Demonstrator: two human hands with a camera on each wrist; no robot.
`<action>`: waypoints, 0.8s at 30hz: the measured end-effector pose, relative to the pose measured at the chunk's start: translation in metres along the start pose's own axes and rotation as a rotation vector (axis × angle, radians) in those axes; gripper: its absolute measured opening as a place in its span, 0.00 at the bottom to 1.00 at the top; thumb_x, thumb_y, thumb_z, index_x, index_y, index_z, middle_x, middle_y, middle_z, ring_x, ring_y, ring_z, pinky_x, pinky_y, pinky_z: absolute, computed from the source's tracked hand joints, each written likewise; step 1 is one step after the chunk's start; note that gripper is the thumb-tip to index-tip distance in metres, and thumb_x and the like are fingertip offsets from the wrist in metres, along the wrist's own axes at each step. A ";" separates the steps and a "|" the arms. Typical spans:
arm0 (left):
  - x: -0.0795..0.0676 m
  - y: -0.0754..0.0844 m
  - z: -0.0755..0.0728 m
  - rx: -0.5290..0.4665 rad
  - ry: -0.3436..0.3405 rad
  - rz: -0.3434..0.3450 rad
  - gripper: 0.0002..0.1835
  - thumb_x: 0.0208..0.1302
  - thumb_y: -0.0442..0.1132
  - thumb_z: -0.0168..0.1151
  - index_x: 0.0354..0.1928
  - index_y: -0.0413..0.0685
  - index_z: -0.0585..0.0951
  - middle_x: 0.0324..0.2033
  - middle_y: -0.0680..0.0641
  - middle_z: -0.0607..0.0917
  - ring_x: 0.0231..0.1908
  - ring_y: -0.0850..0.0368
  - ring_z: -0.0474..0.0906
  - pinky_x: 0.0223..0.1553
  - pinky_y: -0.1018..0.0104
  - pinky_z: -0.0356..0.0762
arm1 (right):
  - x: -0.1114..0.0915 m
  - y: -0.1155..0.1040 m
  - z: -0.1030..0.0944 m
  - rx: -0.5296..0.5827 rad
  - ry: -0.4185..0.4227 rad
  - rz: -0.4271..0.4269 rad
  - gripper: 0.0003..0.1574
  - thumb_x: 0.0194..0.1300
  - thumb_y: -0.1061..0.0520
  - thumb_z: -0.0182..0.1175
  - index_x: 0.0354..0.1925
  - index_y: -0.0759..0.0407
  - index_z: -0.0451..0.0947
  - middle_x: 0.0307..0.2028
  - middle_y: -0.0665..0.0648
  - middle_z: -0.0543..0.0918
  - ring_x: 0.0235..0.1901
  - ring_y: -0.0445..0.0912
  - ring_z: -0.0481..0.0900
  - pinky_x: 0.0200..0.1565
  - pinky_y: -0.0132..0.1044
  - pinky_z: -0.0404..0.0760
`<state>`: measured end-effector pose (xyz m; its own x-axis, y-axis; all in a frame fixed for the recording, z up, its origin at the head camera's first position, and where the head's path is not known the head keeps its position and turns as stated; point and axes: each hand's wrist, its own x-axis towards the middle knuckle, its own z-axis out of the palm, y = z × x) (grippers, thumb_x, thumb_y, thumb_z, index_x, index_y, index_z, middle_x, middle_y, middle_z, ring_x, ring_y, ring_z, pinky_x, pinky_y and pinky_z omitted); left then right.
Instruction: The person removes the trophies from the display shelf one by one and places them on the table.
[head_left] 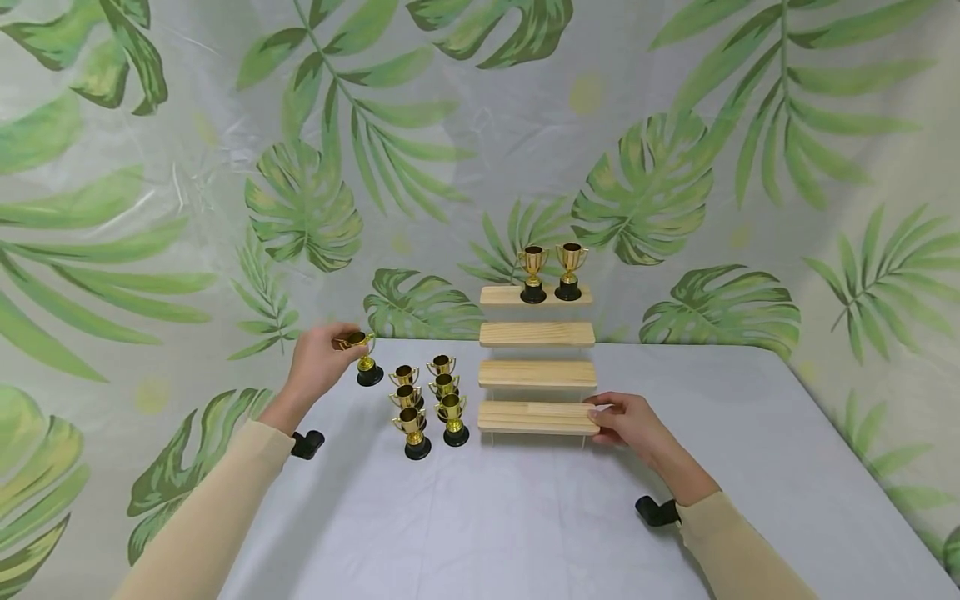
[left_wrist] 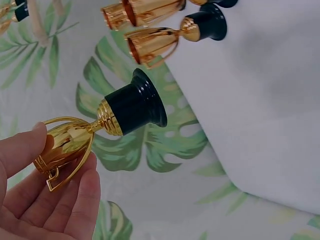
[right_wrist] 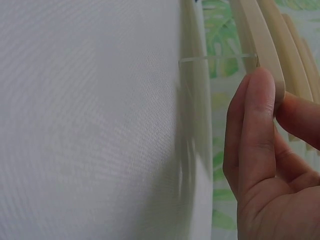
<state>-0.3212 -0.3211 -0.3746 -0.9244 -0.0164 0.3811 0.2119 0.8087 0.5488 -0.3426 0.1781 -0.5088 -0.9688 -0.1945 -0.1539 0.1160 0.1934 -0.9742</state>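
Note:
My left hand [head_left: 322, 358] pinches a small gold trophy cup [left_wrist: 65, 142] by its bowl and handle, left of the other cups. Its black base [left_wrist: 135, 102] points away from the fingers. At the right end of the lowest wooden shelf [head_left: 536, 418], my right hand [head_left: 626, 423] grips the board's edge between thumb and fingers, also seen in the right wrist view. Two gold trophies, a left one [head_left: 533, 271] and a right one [head_left: 571, 268], stand upright on the top shelf [head_left: 498, 297] of this stepped rack. The middle boards bear nothing.
Several more trophies stand in two rows left of the rack, with one cup [head_left: 412, 433] and another [head_left: 453, 421] at the front. A white cloth covers the table [head_left: 525, 517]. Behind it hangs a leaf-patterned curtain [head_left: 517, 142].

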 end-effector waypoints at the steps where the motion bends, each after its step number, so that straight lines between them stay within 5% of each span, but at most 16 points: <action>1: -0.001 -0.003 0.002 0.005 0.002 -0.003 0.21 0.65 0.42 0.71 0.57 0.40 0.83 0.44 0.40 0.87 0.42 0.43 0.82 0.40 0.49 0.81 | 0.000 0.000 0.000 -0.003 -0.001 0.002 0.26 0.70 0.59 0.64 0.62 0.69 0.74 0.41 0.64 0.78 0.31 0.47 0.83 0.35 0.38 0.87; 24: -0.021 -0.047 0.057 0.017 -0.067 -0.114 0.21 0.64 0.41 0.71 0.56 0.39 0.83 0.45 0.39 0.87 0.42 0.43 0.84 0.42 0.47 0.81 | 0.002 0.003 0.000 0.002 0.003 0.010 0.25 0.70 0.60 0.65 0.61 0.68 0.75 0.41 0.64 0.79 0.31 0.47 0.83 0.36 0.39 0.87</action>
<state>-0.3295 -0.3258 -0.4508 -0.9614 -0.0703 0.2660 0.0989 0.8138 0.5726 -0.3444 0.1787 -0.5123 -0.9682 -0.1896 -0.1632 0.1261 0.1933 -0.9730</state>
